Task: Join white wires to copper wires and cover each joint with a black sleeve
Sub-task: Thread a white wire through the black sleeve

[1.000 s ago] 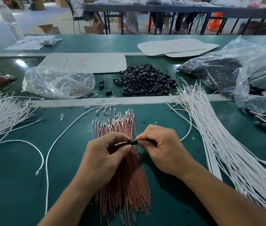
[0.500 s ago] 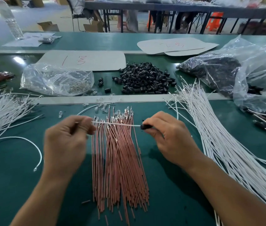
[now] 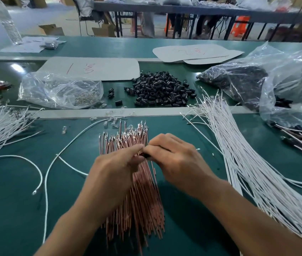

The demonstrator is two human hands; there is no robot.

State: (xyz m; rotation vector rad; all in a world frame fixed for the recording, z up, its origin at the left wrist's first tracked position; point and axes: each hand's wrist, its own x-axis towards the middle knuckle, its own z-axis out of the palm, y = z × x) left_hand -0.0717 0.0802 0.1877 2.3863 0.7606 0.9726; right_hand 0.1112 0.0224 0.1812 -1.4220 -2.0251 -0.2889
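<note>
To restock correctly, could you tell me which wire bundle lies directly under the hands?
The copper bundle, beneath the left hand and right hand; the white bundles lie to either side.

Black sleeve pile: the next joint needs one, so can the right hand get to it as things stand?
Probably yes. The black sleeve pile lies loose straight beyond the right hand, with only flat copper wires and a low strip between. It must first release the held sleeve it pinches.
</note>
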